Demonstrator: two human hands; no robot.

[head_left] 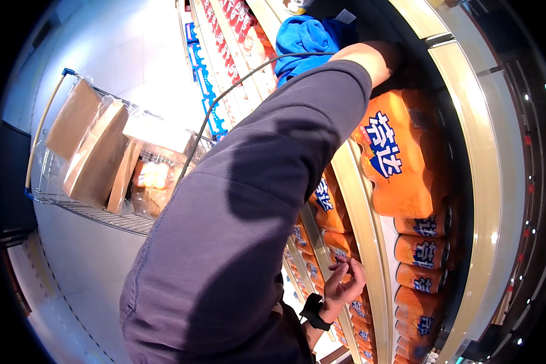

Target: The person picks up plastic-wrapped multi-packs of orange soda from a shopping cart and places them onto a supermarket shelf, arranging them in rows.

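My left arm in a grey sleeve stretches across the middle and up into the dark back of a shelf. The left hand [395, 56] is in deep shadow there, and its fingers do not show. A bunched blue cloth [303, 43] lies beside that forearm. Just below the wrist sits a shrink-wrapped orange pack of drink cans [400, 158] on the shelf. Lower down, my right hand [344, 284], with a black band at the wrist, hovers before the lower shelves of orange cans. Its fingers are loosely bent and apart, with nothing between them.
Single orange cans [420, 252] line the shelf below the pack. Pale shelf edges [361, 200] run along the rack. At left stands a wire shopping cart [103, 209] with cardboard boxes [94, 161] and plastic wrap. A dark cable [224, 91] arcs over my sleeve. Red and blue packs fill farther shelves.
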